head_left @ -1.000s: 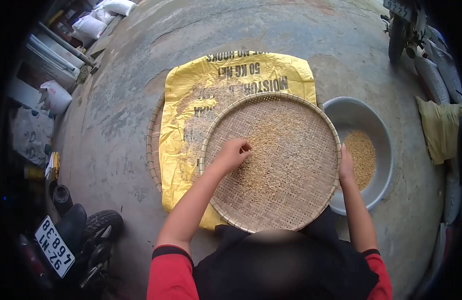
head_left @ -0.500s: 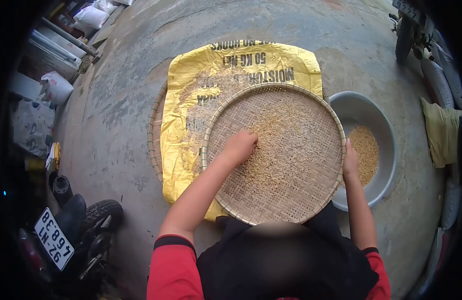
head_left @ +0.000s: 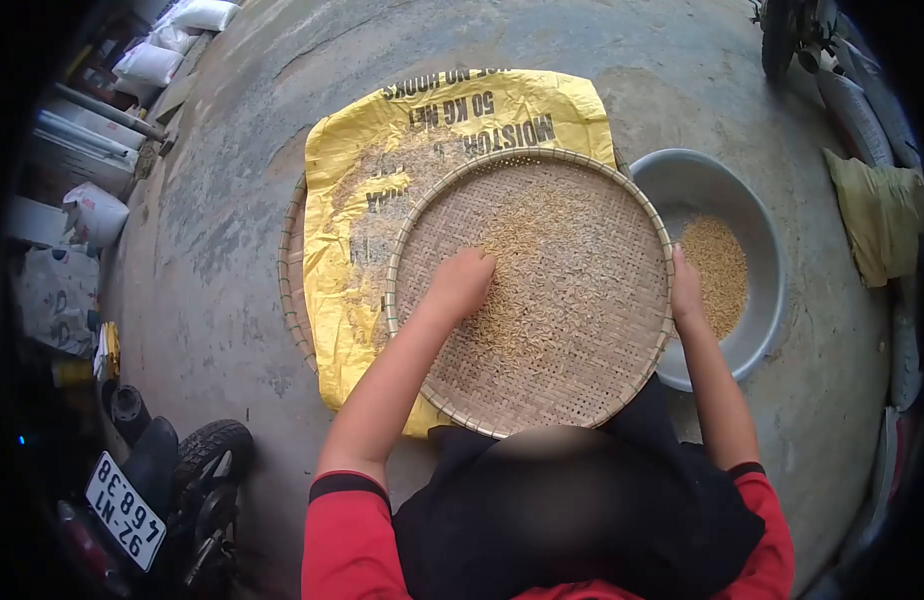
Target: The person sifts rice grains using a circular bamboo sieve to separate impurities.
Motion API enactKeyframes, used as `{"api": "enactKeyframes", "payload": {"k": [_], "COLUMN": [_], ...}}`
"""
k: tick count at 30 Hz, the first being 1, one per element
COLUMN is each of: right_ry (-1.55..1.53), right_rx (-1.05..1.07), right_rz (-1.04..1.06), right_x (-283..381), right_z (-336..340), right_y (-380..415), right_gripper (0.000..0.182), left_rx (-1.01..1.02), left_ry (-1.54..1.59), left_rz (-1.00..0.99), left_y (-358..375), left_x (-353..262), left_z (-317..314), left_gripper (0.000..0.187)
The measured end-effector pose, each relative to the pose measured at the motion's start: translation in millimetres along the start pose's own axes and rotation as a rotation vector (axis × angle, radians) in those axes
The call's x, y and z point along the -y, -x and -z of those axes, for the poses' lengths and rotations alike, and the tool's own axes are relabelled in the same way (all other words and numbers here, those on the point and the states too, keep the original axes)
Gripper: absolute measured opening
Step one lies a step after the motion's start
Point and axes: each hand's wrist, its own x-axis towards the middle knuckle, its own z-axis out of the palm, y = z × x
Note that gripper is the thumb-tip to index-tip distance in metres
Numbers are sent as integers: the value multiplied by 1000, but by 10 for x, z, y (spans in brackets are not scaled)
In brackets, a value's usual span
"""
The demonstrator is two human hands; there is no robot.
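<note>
A round woven winnowing tray (head_left: 607, 345) with a bound rim lies tilted over my lap. Unhusked rice grains (head_left: 527, 235) are scattered over its middle and far part. My left hand (head_left: 465, 283) is inside the tray at the left edge of the grains, its fingers closed; whatever they pinch is hidden. At the right rim my right hand (head_left: 686, 287) grips the tray, its fingers partly out of sight beneath. Beyond the tray lies a yellow printed sack (head_left: 332, 300), with loose grain and chaff on it. Under the sack, the edge of another woven tray (head_left: 294, 270) shows.
A grey metal basin (head_left: 767, 290) with a heap of grain (head_left: 717, 275) stands right of the tray. A motorbike (head_left: 207, 460) is at lower left, another vehicle's wheel (head_left: 779, 40) at upper right. Sacks (head_left: 147, 63) and a white bucket (head_left: 97, 213) line the left.
The view has shifted, so the tray, sack and basin appear slightly further left and higher. My left hand stays closed at the grains; my right hand keeps its hold on the rim.
</note>
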Motion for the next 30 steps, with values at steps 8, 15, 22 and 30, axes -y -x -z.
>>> {"api": "enactKeyframes", "payload": {"k": [8, 15, 22, 30], "right_ry": [40, 37, -35, -33], "right_rx": [-9, -27, -30, -48], "right_rz": [-6, 13, 30, 27], "right_x": [36, -8, -1, -51], "right_z": [4, 1, -15, -21], "right_y": [15, -10, 15, -25], "right_gripper": [57, 57, 58, 58], "left_rx": [69, 44, 133, 225], "left_ry": [63, 47, -104, 229], "left_rz": [88, 74, 51, 152], "left_y": [-54, -53, -97, -335], "left_x": [-10, -43, -104, -526], "left_z": [36, 34, 58, 525], "left_gripper": [7, 8, 11, 19]}}
